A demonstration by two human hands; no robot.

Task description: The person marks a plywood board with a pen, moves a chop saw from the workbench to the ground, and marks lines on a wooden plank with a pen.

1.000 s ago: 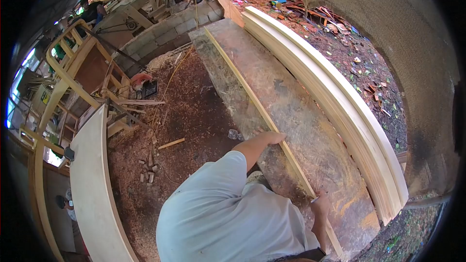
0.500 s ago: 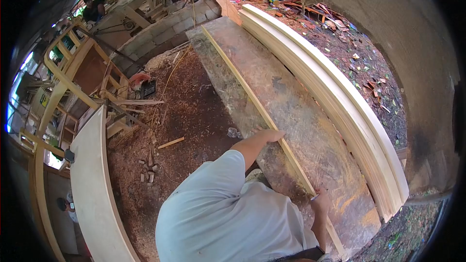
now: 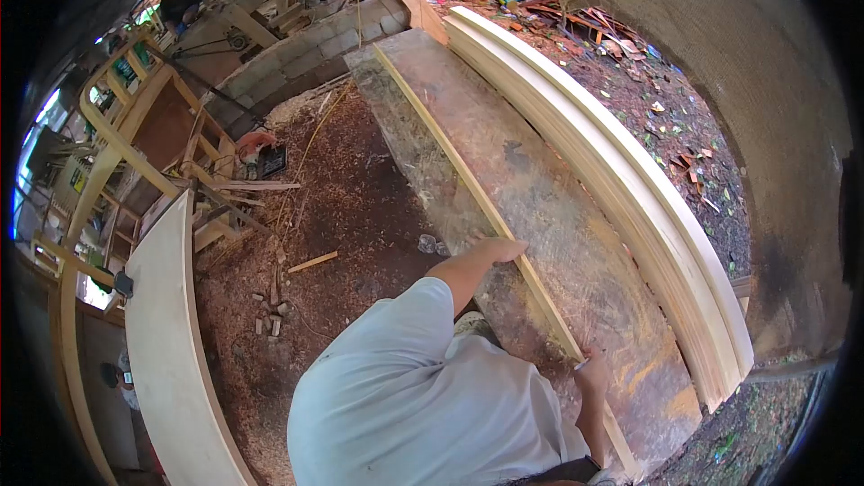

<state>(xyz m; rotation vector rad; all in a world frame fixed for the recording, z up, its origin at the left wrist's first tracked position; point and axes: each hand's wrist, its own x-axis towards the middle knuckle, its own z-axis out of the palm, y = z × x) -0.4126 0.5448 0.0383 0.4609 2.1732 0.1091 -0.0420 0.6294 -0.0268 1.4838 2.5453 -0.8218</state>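
Observation:
A long, thin wooden strip (image 3: 454, 162) runs lengthwise along a stained, dusty work board (image 3: 576, 243). My left hand (image 3: 500, 250) grips the strip near its middle, with the thumb side over the wood and the fingertips on its left side. Closer to my body, my right hand (image 3: 591, 373) is closed at the strip's edge. A small whitish thing (image 3: 581, 364) shows at its fingers, too small to name. The strip's near end passes beyond my right forearm.
Long pale planks (image 3: 621, 175) are stacked along the board's right side. A curved pale panel (image 3: 162, 324) stands at left, near a wooden frame (image 3: 112, 139). Shavings and offcuts (image 3: 270, 315) litter the floor. A person (image 3: 180, 2) is at the back left.
The view has shifted very slightly. Both hands keep their places on the strip. At the back left, the other person has leaned forward.

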